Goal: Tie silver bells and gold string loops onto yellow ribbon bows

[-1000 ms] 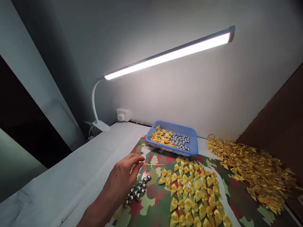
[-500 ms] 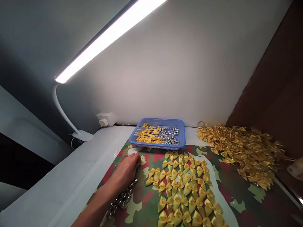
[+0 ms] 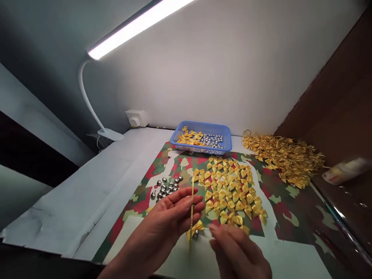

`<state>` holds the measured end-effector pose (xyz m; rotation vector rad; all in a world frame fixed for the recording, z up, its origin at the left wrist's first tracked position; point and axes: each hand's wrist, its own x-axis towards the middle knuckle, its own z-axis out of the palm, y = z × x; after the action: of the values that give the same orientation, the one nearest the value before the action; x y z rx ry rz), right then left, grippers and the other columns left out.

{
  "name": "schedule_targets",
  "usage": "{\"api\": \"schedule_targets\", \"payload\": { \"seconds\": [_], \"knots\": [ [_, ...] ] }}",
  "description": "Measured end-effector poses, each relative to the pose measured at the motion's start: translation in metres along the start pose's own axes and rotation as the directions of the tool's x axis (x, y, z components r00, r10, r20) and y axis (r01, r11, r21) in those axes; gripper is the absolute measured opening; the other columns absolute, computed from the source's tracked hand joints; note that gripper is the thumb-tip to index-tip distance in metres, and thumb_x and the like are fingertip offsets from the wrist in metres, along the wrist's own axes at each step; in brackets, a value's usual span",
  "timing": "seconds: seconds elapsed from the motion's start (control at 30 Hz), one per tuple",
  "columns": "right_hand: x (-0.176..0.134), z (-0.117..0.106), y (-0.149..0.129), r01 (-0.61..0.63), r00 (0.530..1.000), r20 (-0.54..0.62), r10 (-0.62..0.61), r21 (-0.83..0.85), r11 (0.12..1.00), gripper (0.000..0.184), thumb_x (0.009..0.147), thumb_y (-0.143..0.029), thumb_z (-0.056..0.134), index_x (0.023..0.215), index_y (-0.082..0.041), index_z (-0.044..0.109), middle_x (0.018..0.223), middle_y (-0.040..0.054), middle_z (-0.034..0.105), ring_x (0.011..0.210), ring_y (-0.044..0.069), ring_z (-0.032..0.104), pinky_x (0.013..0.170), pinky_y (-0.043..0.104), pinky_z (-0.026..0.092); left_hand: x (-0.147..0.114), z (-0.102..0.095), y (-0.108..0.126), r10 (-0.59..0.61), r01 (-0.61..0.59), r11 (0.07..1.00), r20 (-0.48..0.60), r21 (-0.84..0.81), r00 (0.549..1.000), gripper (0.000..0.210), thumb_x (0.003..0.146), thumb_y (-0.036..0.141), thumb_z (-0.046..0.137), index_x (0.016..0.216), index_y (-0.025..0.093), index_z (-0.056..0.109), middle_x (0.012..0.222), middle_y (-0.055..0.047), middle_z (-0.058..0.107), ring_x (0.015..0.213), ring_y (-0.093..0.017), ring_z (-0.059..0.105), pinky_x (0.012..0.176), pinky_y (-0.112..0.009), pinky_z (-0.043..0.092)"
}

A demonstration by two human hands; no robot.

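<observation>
My left hand, palm turned up, pinches a thin gold cord between thumb and fingers. A yellow satin bow with a small silver bell is at the cord's lower part, just below the fingers. Close by on the right is my right hand, fingers curled in and thumb near the fingertips; whether anything is in them is hidden. Loose silver bells lie beyond my left hand on the camouflage-patterned mat. Rows of yellow bows are spread out beyond my right hand.
A blue basket at the back holds bows and silver bells. Gold-corded bows form a heap at the right, with a blurred white bottle beside it. A lit desk lamp reaches over from the left.
My left hand has left the silver bells on the mat and now holds the gold cord nearer to me. My right hand has come into view. The camera view has shifted.
</observation>
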<state>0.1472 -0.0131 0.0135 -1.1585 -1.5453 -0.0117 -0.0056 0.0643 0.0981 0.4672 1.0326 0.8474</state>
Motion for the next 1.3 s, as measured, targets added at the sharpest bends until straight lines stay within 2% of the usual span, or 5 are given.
{"api": "schedule_targets", "payload": {
  "seconds": [0.17,0.5,0.87,1.07,1.3],
  "knots": [
    [0.015,0.014,-0.018,0.354,0.935,-0.005,-0.354,0.013,0.935,0.011,0.097,-0.009,0.061,0.100,-0.017,0.069,0.069,0.0005,0.069,0.052,0.012,0.051,0.049,0.029,0.038,-0.017,-0.016,-0.024,-0.052,0.062,0.987,0.073,-0.147,0.996,0.037,0.060,0.014,0.101,0.090,0.015,0.080,0.084,-0.008,0.081,0.076,-0.015,0.078,0.070,-0.021,0.064],
    [-0.018,0.014,-0.028,-0.187,0.937,0.345,0.046,0.389,0.902,0.022,0.106,-0.029,0.052,0.092,-0.022,0.067,0.079,0.0012,0.054,0.061,0.010,0.048,0.055,0.023,0.039,-0.023,-0.045,-0.031,0.340,-0.355,0.922,0.117,0.155,0.933,0.014,0.088,0.035,0.083,0.096,0.025,0.087,0.079,-0.003,0.081,0.076,-0.013,0.076,0.076,-0.018,0.062],
    [0.014,-0.008,-0.044,-0.741,0.668,0.563,0.487,0.443,0.504,0.013,0.089,-0.031,0.075,0.080,-0.024,0.080,0.075,-0.0003,0.058,0.067,0.011,0.050,0.062,0.023,0.038,-0.012,-0.064,-0.046,0.766,-0.870,-0.146,0.610,0.471,0.202,0.050,0.090,-0.011,0.057,0.125,0.019,0.075,0.110,-0.004,0.070,0.095,-0.009,0.071,0.086,-0.013,0.058],
    [0.019,-0.006,-0.041,-0.778,0.614,0.583,0.532,0.333,0.534,0.017,0.088,-0.029,0.073,0.074,-0.020,0.077,0.070,-0.0010,0.058,0.067,0.011,0.050,0.063,0.023,0.039,-0.015,-0.065,-0.046,0.709,-0.818,-0.280,0.683,0.502,0.176,0.059,0.087,-0.014,0.055,0.135,0.017,0.069,0.115,-0.007,0.067,0.101,-0.014,0.068,0.089,-0.020,0.058],
    [0.018,0.000,-0.036,-0.749,0.639,0.594,0.489,0.334,0.572,0.022,0.092,-0.028,0.067,0.073,-0.018,0.072,0.067,-0.0014,0.054,0.066,0.011,0.049,0.060,0.023,0.039,-0.020,-0.056,-0.054,0.789,-0.814,-0.088,0.539,0.574,0.295,0.081,0.083,-0.015,0.057,0.140,0.043,0.067,0.110,-0.001,0.070,0.100,-0.017,0.068,0.091,-0.025,0.055]
  ]
}}
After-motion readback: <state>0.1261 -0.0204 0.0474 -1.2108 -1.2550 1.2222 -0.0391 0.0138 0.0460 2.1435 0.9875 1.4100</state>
